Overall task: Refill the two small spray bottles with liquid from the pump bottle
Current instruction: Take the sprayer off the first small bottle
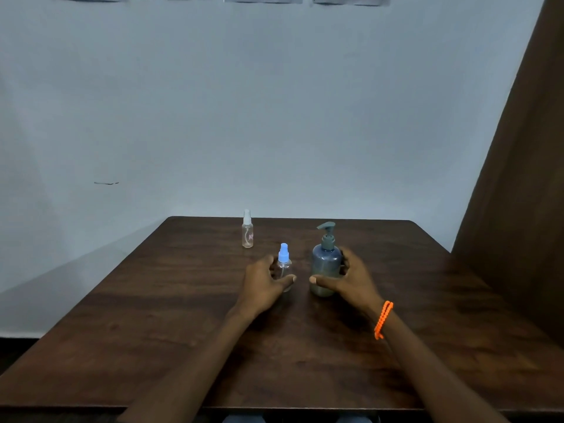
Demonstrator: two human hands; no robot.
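Item: two bare forearms, entering from the near edge of the dark wooden table [152, 346] and converging toward its centre; an orange beaded bracelet [383, 319] circles the right wrist

Left hand [264, 282]: palm turned inward, thumb stretched out across the front of the blue-capped spray bottle [284, 267], fingers curved around its far left side; cupped about the bottle, though whether the grip has closed firmly cannot be told

Right hand [351, 277]: thumb laid across the lower front of the pump bottle [326, 264], fingers wrapped around its right side, gripping the body

Spray bottles, count two. The blue-capped one stands upright, long axis vertical, clear body, just left of the pump bottle and apart from it. The white-capped spray bottle [247, 229] stands upright farther back and left, near the far edge of the table, untouched, clear with a small red label on its side

Pump bottles, count one: dark translucent grey-blue, upright, long axis vertical, spout pointing left; cap and pump head fitted

Background: pale blue-grey wall [244, 102]; brown curtain [518, 178] at right
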